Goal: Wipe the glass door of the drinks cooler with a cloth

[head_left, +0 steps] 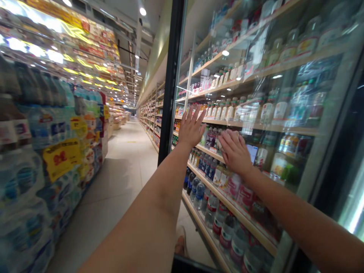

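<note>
My left hand (192, 128) lies flat with its fingers spread against the glass door (256, 91), near the door's black frame (167, 94). Lower and to the right, my right hand (236, 152) is at the same glass, its fingers close together and slightly bent. A pale, cloth-like edge (220, 145) shows by its fingertips; most of it is hidden under the hand. Through the glass I see shelves with rows of bottled drinks (224, 110). Beside my right wrist a phone-like lit rectangle (252, 152) shows, perhaps as a reflection.
Stacked packs of bottled water (22, 178) with a yellow price sign (61, 158) stand at the left. A tiled aisle (122, 159) runs into the distance between them and the shelving. A shoe (181, 242) shows below, by the door's lower edge. Large bottles (227, 231) line the bottom shelf.
</note>
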